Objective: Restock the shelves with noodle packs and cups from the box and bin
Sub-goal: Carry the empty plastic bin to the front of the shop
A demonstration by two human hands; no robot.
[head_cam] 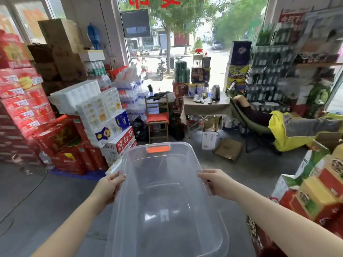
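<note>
A clear plastic bin with an orange latch on its far rim hangs in front of me above the grey floor. Nothing lies inside it. My left hand grips the bin's left rim, thumb over the edge. My right hand grips the right rim the same way. No noodle packs or cups show in the bin.
Stacked red cartons and white tissue packs line the left. A wooden chair with a red cushion and a table stand ahead. A person's legs rest on a green recliner at right. Boxed goods crowd the near right.
</note>
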